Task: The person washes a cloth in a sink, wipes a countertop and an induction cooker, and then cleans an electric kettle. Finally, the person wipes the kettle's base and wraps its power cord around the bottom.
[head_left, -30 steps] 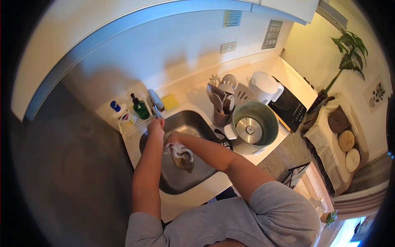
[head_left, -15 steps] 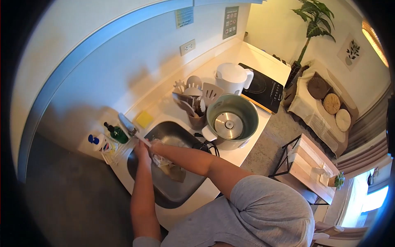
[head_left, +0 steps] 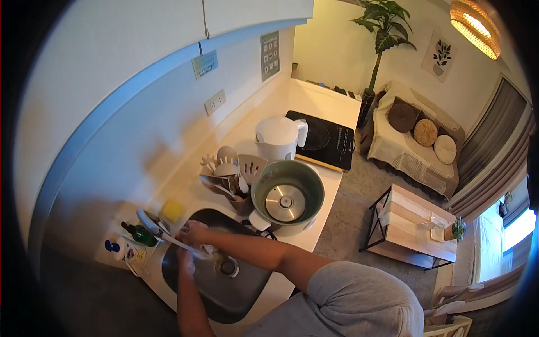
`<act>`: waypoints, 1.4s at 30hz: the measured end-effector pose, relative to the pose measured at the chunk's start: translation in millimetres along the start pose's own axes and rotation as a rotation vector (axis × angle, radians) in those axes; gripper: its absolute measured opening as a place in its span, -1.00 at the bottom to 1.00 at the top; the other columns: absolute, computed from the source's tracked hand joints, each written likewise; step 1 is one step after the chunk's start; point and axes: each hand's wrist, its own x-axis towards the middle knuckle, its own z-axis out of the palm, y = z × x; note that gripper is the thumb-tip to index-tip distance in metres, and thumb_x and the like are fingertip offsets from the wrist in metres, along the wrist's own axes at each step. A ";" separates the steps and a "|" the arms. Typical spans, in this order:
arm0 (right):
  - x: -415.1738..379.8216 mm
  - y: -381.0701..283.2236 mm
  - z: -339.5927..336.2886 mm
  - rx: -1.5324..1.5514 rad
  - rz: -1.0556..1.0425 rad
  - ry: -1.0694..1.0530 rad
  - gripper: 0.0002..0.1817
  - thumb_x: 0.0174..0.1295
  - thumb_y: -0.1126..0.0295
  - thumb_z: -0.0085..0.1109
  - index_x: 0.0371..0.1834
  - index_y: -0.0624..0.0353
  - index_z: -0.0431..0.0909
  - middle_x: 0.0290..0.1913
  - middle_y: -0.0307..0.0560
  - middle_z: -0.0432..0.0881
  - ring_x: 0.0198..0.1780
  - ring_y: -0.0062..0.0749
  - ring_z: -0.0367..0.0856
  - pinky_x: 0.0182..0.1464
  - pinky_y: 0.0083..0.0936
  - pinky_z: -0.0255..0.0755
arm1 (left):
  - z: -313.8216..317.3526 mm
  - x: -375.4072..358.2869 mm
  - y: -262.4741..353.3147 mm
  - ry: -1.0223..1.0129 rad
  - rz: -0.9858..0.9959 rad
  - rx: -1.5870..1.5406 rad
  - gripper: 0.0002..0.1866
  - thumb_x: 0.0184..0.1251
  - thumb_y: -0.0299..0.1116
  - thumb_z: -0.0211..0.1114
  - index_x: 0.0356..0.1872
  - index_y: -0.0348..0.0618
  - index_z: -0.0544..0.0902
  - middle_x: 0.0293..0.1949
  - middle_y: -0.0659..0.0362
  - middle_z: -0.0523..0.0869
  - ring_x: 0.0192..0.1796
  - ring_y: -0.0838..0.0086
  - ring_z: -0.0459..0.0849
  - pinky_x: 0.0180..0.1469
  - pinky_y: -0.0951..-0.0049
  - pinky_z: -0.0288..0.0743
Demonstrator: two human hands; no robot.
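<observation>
At the sink (head_left: 236, 309), both my hands are close together by the running tap (head_left: 150, 222). My right hand (head_left: 193, 232) is curled beside the spout, and whatever its fingers hold is hidden. My left hand (head_left: 184, 259) is just below the water stream (head_left: 182, 244), its fingers blurred and partly covered. A small whitish, wet-looking piece (head_left: 208, 249) shows under my right wrist; I cannot make out what it is. The round drain (head_left: 228, 267) is visible in the basin.
Behind the tap are a green bottle (head_left: 139, 233), a blue-capped white bottle (head_left: 119, 248) and a yellow sponge (head_left: 173, 210). Right of the sink stand a utensil holder (head_left: 241, 206), a green-lined pot (head_left: 289, 188), a white kettle (head_left: 275, 137) and a black cooktop (head_left: 325, 140).
The head view has shifted, so the counter sits lower and further left. The brownish-white, cloth-like thing that lay over the basin no longer shows there, and the drain is uncovered.
</observation>
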 end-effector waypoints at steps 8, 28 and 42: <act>-0.3 66.1 -13.7 -0.308 -0.239 -0.422 -0.58 -0.20 0.10 0.47 -0.37 0.20 0.66 -0.37 0.01 0.67 -0.30 -0.20 0.62 -0.23 -0.35 0.48 | -14.2 -29.4 10.9 0.105 -0.102 -0.528 -0.66 0.26 -0.21 0.19 -0.09 -0.26 0.54 -0.13 0.10 0.63 -0.08 0.31 0.62 -0.01 0.29 0.50; 1.4 126.1 70.5 0.132 0.249 -0.006 -0.43 0.12 -0.19 0.08 -0.16 0.12 0.63 -0.17 0.14 0.64 -0.10 -0.03 0.63 0.00 -0.23 0.45 | 20.5 -56.9 -32.1 0.086 -0.390 -0.666 -0.52 0.29 -0.04 0.18 0.14 -0.05 0.44 0.08 0.16 0.55 0.11 0.26 0.53 0.10 0.15 0.42; -68.2 106.9 108.1 0.562 0.219 -0.234 -0.63 0.07 0.07 0.20 -0.37 0.21 0.62 -0.32 0.11 0.66 -0.26 -0.08 0.66 -0.23 -0.08 0.44 | -0.4 -40.2 -90.8 0.362 -0.438 -0.776 -0.37 0.29 0.12 0.09 0.22 -0.15 0.37 0.08 0.06 0.56 0.09 0.20 0.56 0.14 0.14 0.44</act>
